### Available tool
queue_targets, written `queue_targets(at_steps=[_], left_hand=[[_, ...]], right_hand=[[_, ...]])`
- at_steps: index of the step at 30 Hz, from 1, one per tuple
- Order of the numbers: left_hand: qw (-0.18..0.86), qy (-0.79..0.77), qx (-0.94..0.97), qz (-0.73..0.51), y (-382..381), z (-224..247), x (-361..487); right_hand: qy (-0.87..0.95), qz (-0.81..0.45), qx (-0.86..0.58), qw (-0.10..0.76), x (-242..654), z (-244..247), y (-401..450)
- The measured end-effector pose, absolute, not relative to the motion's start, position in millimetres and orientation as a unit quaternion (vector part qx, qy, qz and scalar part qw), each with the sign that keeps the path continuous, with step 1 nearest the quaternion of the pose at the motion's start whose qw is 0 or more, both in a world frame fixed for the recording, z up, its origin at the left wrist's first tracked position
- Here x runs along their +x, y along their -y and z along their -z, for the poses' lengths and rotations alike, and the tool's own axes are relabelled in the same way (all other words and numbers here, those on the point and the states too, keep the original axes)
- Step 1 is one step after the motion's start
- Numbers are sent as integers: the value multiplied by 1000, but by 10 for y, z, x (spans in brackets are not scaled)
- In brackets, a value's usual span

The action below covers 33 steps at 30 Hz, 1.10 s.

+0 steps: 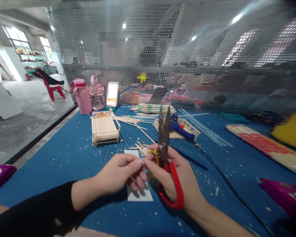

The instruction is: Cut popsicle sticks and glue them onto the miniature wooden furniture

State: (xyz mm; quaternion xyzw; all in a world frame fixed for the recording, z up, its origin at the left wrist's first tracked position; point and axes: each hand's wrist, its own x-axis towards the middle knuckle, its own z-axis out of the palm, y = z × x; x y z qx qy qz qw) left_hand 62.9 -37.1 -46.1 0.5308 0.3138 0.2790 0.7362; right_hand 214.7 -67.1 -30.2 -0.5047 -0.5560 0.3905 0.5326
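My left hand [125,172] is closed in a pinch, thumb against forefinger, on something too small to make out. Its fingertips meet those of my right hand [177,171], just above a white card [140,195] on the blue table. Red-handled scissors [179,187] rest in my right hand, with the blades pointing up and away and slightly apart. Something yellow and ring-like [156,153] shows at a right finger, partly hidden. Short cut sticks [143,148] lie just beyond the hands. A small bed-shaped model made of sticks [105,128] stands farther back on the left.
A blue glue gun [181,126] lies over a stick frame [160,126], its black cable [219,174] running down the right side. Long sticks [130,120], clear glue sticks [207,130] and a pink flask [82,97] stand or lie toward the perforated metal screen [101,56].
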Motion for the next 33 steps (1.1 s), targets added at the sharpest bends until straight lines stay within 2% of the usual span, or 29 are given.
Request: queue_targets(at_steps=[4, 7, 10, 13, 21, 33], left_hand=[[801, -297, 459, -246, 350, 466, 629], [811, -296, 423, -275, 333, 473, 628], [786, -300, 413, -350, 305, 461, 629], [747, -301, 425, -413, 281, 428, 620], [684, -300, 470, -470, 257, 390, 573], [678, -261, 533, -434, 260, 460, 538]], right_hand=[[585, -355, -497, 534, 2135, 337, 694], [606, -335, -492, 527, 2167, 374, 686], [640, -296, -506, 496, 2246, 401, 654], [703, -237, -519, 425, 2332, 398, 625], [798, -140, -496, 311, 2325, 356, 635], [826, -88, -445, 333, 2305, 356, 646]])
